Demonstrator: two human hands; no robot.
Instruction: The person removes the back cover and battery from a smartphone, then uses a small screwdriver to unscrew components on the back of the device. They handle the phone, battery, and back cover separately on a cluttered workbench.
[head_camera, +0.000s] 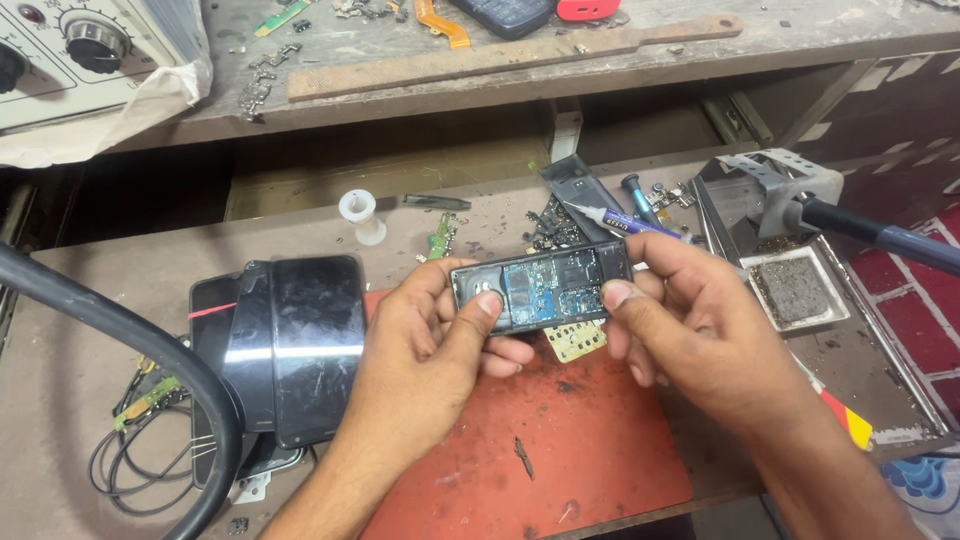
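Opened phone body (541, 287) with its circuit board bared is pinched at both ends, the left hand (430, 350) clamping thumb over its near end and the right hand (690, 335) gripping the far end, a blue-handled screwdriver (630, 224) tucked among the right fingers. It looks light, stiff and fragile, best held by the frame edges, off the board. Below lies a red work mat (560, 450); stacked phone screens (290, 340) crowd the left, a soldering-iron stand (790, 250) the right.
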